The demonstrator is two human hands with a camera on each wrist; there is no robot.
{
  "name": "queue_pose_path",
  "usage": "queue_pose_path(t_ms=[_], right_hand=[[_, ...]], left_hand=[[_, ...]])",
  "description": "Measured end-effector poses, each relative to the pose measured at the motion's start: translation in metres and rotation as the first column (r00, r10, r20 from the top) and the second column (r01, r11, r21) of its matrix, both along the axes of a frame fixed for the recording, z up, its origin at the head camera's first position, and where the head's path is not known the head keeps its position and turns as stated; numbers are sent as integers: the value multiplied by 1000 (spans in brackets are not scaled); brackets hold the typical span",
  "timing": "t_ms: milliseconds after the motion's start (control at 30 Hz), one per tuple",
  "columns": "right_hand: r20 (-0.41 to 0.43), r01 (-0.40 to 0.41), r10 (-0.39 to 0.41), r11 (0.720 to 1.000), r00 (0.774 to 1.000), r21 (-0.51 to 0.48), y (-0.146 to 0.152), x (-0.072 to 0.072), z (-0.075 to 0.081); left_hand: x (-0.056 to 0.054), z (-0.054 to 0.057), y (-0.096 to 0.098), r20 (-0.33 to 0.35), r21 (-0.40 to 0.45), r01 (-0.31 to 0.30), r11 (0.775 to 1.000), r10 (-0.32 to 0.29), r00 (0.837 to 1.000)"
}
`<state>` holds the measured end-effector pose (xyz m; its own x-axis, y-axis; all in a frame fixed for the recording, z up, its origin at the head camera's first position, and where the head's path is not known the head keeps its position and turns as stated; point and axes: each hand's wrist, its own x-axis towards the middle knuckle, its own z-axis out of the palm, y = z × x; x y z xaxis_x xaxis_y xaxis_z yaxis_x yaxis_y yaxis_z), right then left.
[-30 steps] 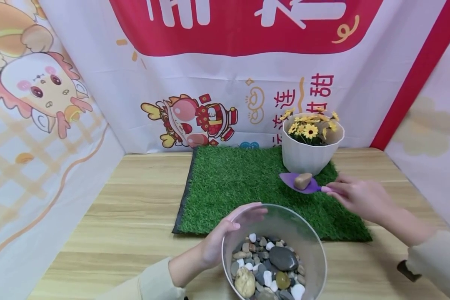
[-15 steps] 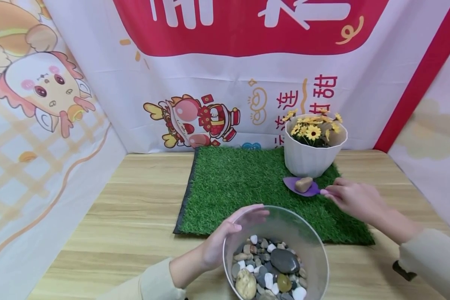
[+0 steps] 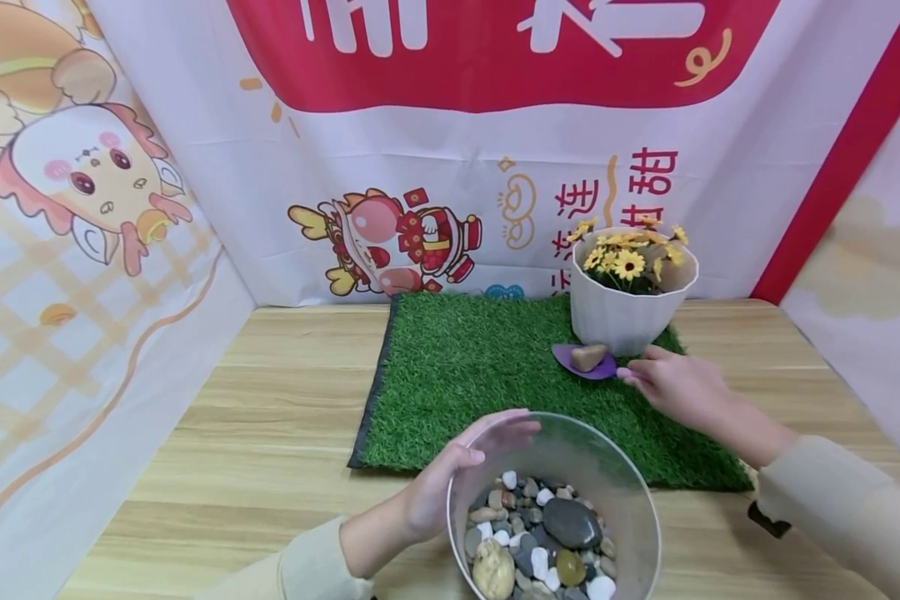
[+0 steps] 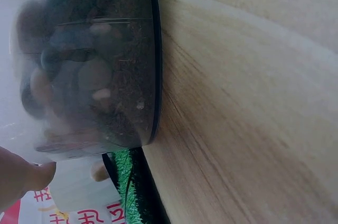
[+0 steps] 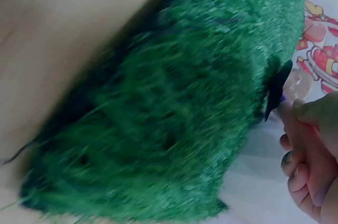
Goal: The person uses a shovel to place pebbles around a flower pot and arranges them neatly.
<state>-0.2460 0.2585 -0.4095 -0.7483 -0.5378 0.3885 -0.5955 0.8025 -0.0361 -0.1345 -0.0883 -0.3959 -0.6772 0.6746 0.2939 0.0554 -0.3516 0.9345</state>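
My right hand (image 3: pixel 678 383) grips the pale pink handle of a small purple garden trowel (image 3: pixel 562 358). A tan stone (image 3: pixel 588 357) lies on its blade, close in front of the white flowerpot (image 3: pixel 622 312). In the right wrist view the trowel blade (image 5: pixel 278 89) looks dark, with fingers (image 5: pixel 300 174) curled round the handle. My left hand (image 3: pixel 438 483) holds the left side of a clear plastic bucket (image 3: pixel 615 467), its fingers along the outer wall. Grey, white and brown pebbles (image 3: pixel 525 533) fill the bucket's bottom. Through its wall (image 4: pixel 95 76), stones and dark, soil-like matter show.
A green artificial grass mat (image 3: pixel 465 367) lies on the wooden table (image 3: pixel 270 400), and the flowerpot stands at its back right. Yellow flowers (image 3: pixel 628 265) grow in the pot. Printed cloth walls (image 3: pixel 435 142) close off the back and both sides.
My right hand has moved left with the trowel and the stone on it, after dipping slightly nearer to me. My left hand and the bucket have stayed in place.
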Motion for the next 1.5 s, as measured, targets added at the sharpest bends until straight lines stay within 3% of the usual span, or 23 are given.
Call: queue_pose_path(t_ms=[233,600,1167,1500], right_hand=[[68,32,-34,999,997,32,-24,-2,11],[208,132,-153,985,966,115,-52,-8,27],[205,166,-188,979,961,121,-49,-2,32],[190,138,-154,986,970,96,-40,-3,29]], left_hand=[[0,0,0,-11,18,0,1000,0,1000],[0,-1,0,-5,21,3,1000,-3,1000],[0,1,1,-1,-17,-14,1000,14,1000],[-1,1,-1,2,-3,5,1000,-5,1000]])
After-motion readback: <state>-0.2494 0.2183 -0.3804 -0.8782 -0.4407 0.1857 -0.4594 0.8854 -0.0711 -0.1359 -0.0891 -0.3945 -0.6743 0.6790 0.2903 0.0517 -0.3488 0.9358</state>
